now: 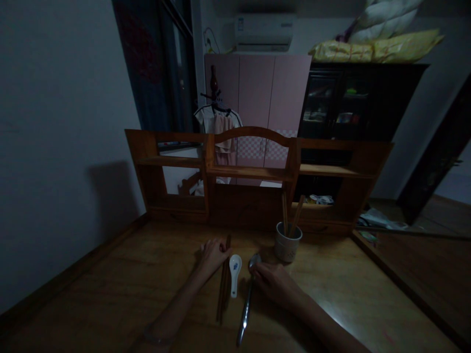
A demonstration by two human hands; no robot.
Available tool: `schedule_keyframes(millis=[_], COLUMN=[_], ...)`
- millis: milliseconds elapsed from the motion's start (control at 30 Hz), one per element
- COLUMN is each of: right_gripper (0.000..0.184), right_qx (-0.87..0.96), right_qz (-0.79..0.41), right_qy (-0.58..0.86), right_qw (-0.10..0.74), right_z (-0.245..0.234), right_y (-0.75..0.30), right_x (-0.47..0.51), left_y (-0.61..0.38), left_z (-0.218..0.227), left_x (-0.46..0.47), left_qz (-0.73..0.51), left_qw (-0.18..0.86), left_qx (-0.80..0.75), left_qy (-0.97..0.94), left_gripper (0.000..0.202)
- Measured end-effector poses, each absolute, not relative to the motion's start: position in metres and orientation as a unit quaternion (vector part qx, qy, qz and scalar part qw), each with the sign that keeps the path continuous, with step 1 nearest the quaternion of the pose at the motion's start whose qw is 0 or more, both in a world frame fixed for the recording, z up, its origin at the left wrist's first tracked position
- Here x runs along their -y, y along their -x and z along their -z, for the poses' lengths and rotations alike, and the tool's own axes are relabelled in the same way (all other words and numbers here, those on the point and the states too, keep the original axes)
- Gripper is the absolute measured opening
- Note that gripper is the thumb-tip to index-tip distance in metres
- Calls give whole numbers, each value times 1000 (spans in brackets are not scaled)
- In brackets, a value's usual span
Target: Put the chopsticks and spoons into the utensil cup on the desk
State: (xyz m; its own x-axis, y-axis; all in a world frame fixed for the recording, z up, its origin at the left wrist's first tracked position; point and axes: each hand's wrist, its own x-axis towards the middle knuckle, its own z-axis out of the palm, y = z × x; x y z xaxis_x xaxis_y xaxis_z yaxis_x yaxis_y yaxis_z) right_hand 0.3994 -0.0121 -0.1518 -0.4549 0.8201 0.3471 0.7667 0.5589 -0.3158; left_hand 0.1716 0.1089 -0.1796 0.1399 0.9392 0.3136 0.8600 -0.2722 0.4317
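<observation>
A pair of brown chopsticks (222, 294) lies lengthwise on the wooden table. My left hand (213, 256) rests at their far end, fingers curled and closed against them. Just right of the chopsticks is a white ceramic spoon (234, 269) with a blue mark in its bowl; neither hand touches it. Farther right, a long metal spoon (246, 314) points its handle towards me. The closed fingers of my right hand (275, 283) pinch it near the bowl, and the fingertips are partly hidden. Beyond that hand stands a light metal holder (287, 247) with several chopsticks upright in it.
A wooden shelf unit (250, 171) runs along the table's back edge. The wall (66, 147) borders the table on the left, and a raised wooden edge (401, 289) runs down the right. The room is dim, with a pink wardrobe (253, 93) behind.
</observation>
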Motion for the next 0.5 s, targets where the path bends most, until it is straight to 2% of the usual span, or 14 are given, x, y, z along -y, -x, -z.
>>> schedule_keyframes(millis=[500], right_gripper=[21], right_qx=[847], right_qz=[-63], right_qy=[475], right_qw=[229], right_z=[147], right_y=[-398], right_x=[15], left_y=[-172], left_z=[180], left_x=[-108], left_qz=[-252], left_qw=[68], left_qx=[-597], left_qy=[-759], left_gripper=[29])
